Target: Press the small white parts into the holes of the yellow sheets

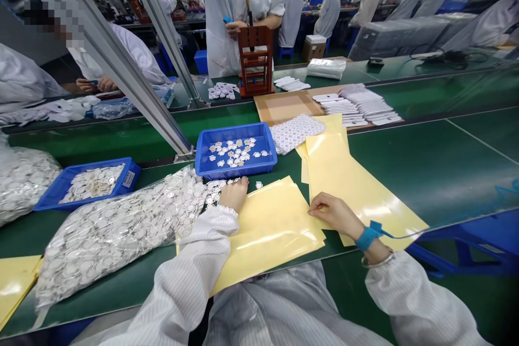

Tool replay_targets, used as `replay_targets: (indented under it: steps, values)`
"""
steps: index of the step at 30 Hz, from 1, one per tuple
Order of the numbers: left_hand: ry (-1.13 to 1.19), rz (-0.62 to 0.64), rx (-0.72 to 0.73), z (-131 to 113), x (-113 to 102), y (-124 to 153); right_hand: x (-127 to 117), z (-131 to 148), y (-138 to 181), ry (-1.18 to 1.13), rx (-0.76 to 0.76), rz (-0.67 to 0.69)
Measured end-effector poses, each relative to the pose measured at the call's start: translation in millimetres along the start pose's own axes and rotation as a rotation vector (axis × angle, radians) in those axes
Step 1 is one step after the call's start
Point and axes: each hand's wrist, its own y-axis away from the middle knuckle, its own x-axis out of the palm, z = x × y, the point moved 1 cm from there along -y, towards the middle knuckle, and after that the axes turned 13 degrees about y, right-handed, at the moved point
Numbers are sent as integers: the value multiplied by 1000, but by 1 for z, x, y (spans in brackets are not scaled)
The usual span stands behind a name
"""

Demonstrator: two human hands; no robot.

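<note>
My left hand (234,194) rests at the far left edge of a stack of yellow glossy sheets (275,227), beside loose white round pieces (213,192). Its fingers curl downward, and the back of the hand hides what they hold, if anything. Over the right edge of the same stack, my right hand (331,211) is closed in a pinch. Whatever lies between its fingertips is too small to name. The loose pieces spill from the mouth of a clear plastic bag (117,232) full of them. One single white piece (259,185) lies right of my left hand.
A blue tray (236,174) with scattered pieces stands ahead; another blue tray (87,203) is left. More yellow sheets (360,189) lie right, below stacked white parts (360,102). A brown press stand (256,59) is across the bench, near a person in white. A blue wrist strap (368,235) trails a cord.
</note>
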Motion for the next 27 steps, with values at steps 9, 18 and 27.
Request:
replay_targets:
  steps: [9,18,27]
  values:
    - [812,-156,-193,0,-21,16,-28,12,7,-268,83,-126]
    - [1834,521,-438,-42,-28,60,15,92,-19,-258,-304,-107]
    - [1572,282,-258,-40,-11,75,43,93,-34,-449,-74,-2]
